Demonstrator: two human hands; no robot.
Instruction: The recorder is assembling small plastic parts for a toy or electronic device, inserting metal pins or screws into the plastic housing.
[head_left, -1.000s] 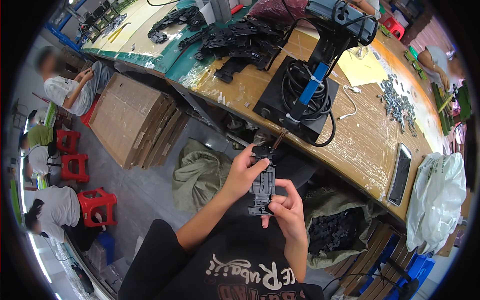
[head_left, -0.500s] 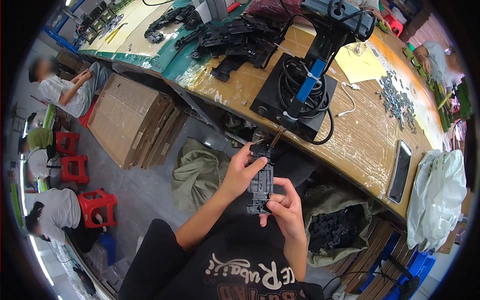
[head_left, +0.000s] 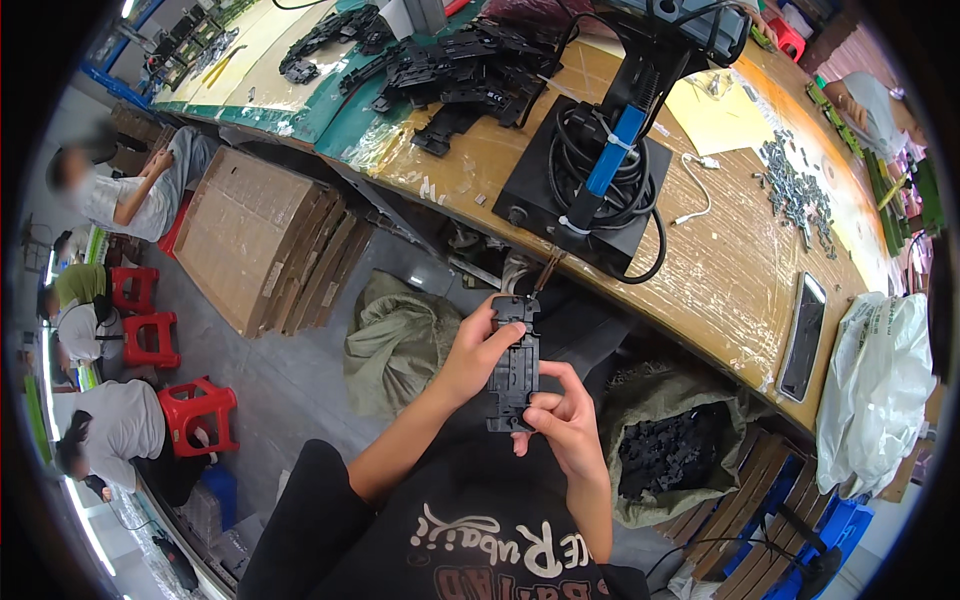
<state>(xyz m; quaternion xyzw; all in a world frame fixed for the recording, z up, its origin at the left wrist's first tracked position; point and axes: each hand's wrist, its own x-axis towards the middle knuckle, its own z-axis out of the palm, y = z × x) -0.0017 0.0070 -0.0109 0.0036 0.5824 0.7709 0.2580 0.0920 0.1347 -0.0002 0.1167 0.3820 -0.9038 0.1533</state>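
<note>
Both my hands hold one long black plastic housing (head_left: 516, 370) upright in front of my chest. My left hand (head_left: 474, 352) grips its upper end, the thumb pressed on the face. Around the lower right edge closes my right hand (head_left: 563, 412), its thumb and fingers pinching the part. Just above the top of the housing, at the table edge, a pair of thin copper-coloured prongs (head_left: 546, 272) sticks out from the black machine base (head_left: 510, 180). Whether the prongs touch the housing I cannot tell.
A heap of black plastic parts (head_left: 460, 75) lies on the table (head_left: 450, 185). Small metal pieces (head_left: 795, 190), a phone (head_left: 802, 340) and a white plastic bag (head_left: 868, 400) are at the right. Below stands a sack of black parts (head_left: 630, 500); stacked boards (head_left: 250, 220) lean at left.
The housing has turned slightly in my hands and sits a touch lower and further left. Both hands keep their grip. The whole view has shifted a little.
</note>
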